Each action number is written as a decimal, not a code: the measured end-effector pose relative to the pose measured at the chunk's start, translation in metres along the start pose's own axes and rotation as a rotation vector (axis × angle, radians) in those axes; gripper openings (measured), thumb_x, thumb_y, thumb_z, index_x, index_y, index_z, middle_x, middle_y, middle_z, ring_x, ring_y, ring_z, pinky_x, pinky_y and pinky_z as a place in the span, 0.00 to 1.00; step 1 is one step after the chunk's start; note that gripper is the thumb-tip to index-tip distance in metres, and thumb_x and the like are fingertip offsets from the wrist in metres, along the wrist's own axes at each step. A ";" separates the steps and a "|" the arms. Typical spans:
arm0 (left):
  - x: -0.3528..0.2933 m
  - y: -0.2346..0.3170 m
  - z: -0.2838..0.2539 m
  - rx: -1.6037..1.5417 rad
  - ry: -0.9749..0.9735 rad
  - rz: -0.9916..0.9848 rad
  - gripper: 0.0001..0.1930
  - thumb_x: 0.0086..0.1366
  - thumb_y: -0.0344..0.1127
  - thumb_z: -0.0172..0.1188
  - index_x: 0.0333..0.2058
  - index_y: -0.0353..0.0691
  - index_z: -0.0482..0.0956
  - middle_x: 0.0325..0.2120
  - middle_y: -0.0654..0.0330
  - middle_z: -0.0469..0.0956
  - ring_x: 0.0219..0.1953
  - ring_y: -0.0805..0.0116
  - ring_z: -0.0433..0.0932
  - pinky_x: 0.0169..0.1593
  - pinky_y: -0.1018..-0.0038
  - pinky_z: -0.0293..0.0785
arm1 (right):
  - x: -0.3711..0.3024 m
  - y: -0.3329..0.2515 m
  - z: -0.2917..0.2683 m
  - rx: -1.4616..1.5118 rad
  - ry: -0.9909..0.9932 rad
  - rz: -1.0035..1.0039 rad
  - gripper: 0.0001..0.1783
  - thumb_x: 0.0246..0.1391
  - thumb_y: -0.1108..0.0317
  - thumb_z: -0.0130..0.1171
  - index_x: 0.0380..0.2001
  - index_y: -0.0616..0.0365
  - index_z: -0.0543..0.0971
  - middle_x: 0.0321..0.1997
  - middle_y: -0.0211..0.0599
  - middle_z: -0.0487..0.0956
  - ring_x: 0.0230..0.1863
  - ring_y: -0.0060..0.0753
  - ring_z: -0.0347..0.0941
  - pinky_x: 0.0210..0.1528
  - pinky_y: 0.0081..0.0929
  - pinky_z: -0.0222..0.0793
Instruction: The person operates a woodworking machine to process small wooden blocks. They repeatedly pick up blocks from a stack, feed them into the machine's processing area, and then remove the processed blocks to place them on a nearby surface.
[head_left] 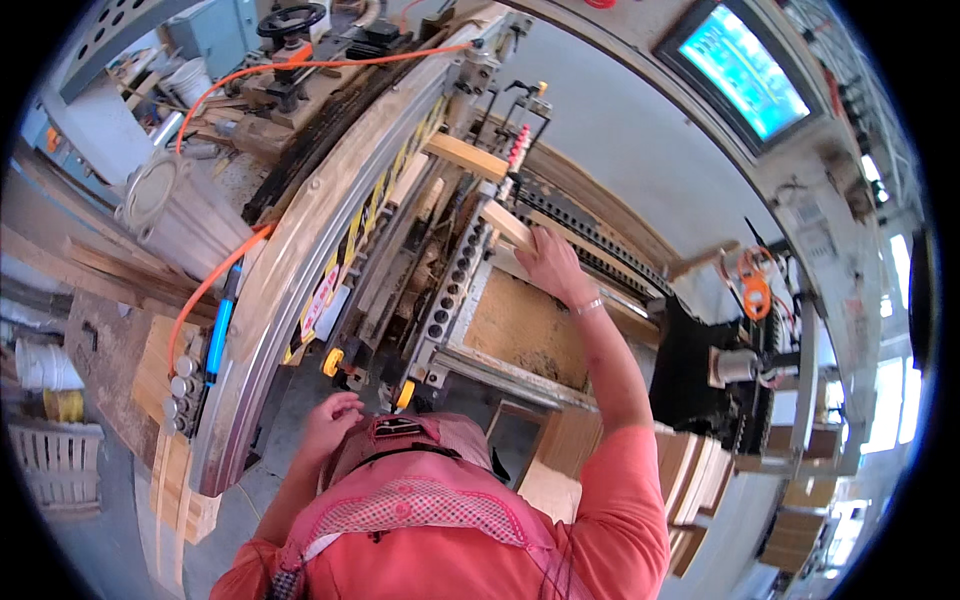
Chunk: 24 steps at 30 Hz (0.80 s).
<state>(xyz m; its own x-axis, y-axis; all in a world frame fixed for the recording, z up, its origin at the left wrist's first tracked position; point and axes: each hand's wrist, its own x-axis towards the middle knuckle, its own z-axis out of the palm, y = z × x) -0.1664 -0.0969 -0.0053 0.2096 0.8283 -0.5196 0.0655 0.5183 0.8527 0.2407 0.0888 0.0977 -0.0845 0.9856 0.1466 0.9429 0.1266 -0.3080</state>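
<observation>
My right hand (550,265) reaches forward over the machine, its fingers closed on the near end of a short wooden block (508,226). The block's far end points toward a column of red knobs (519,147). Ahead and to the left, a second wooden block (466,157) lies across the machine's rails. My left hand (330,422) hangs close to my waist near a yellow knob (333,362), its fingers loosely bent with nothing visible in them. Below my right hand lies a framed panel (520,330) strewn with sawdust.
A lit screen (745,72) hangs at the upper right. An orange air hose (215,285) runs along the left beam, beside a blue air gun (218,335). Stacked boards (690,470) stand at my right. An orange cable coil (755,285) hangs farther right.
</observation>
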 end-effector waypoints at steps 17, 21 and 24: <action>0.034 0.074 0.098 -0.261 0.122 0.022 0.16 0.60 0.26 0.53 0.47 0.33 0.68 0.40 0.57 0.75 0.41 0.72 0.74 0.47 0.78 0.70 | 0.246 0.025 0.069 -0.259 -0.281 -0.136 0.24 0.29 0.52 0.65 0.26 0.62 0.80 0.28 0.47 0.79 0.33 0.45 0.77 0.36 0.35 0.74; 0.075 0.105 0.113 -0.259 0.022 0.123 0.16 0.60 0.26 0.54 0.48 0.33 0.68 0.40 0.57 0.75 0.42 0.72 0.74 0.48 0.78 0.70 | 0.240 0.031 0.062 -0.282 -0.253 -0.144 0.22 0.31 0.54 0.64 0.27 0.61 0.80 0.27 0.47 0.79 0.32 0.43 0.77 0.35 0.34 0.74; 0.109 0.118 0.121 -0.248 -0.030 0.234 0.18 0.59 0.26 0.54 0.49 0.34 0.66 0.42 0.57 0.74 0.43 0.72 0.73 0.48 0.77 0.69 | 0.204 0.019 0.032 -0.264 -0.225 -0.127 0.20 0.32 0.55 0.65 0.27 0.59 0.79 0.25 0.45 0.78 0.30 0.41 0.77 0.34 0.33 0.74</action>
<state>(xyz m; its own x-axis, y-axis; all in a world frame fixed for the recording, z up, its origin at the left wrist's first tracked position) -0.0174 0.0285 0.0456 0.2199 0.9262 -0.3063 -0.2262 0.3539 0.9075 0.2308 0.2959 0.0921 -0.2476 0.9675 -0.0514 0.9684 0.2456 -0.0436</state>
